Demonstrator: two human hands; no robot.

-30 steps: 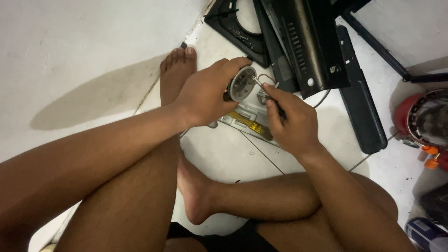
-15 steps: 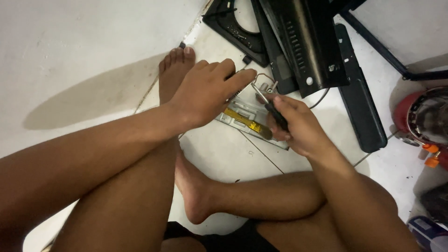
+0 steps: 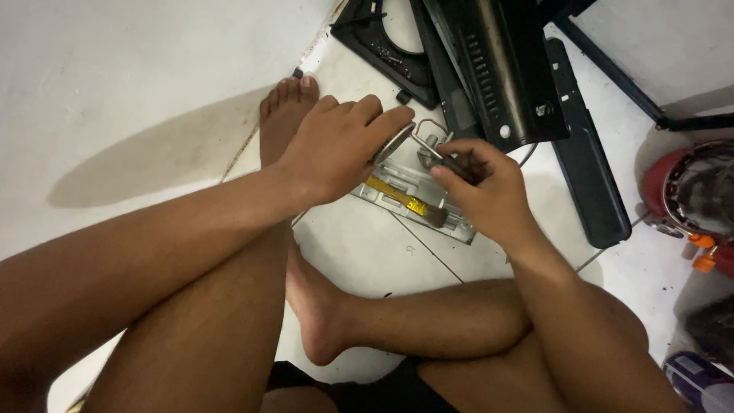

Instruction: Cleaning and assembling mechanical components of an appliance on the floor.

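Head view: my left hand (image 3: pixel 336 149) presses the metal plate (image 3: pixel 413 200); my right hand (image 3: pixel 489 191) pinches a tool (image 3: pixel 442 159) that might slip.

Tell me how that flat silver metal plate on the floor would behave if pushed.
The metal plate looks thin and rigid, so probably stiff and light. Lying flat on smooth tile, it would likely slide, not tip. The left hand over one end may steady it.

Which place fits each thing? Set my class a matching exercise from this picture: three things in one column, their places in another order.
Things:
1. left hand
2. right hand
3. red round appliance

Places:
A. at the right edge of the floor
B. gripping a thin tool over the metal plate
C. resting on a round metal part

Pairs: 1-C, 2-B, 3-A
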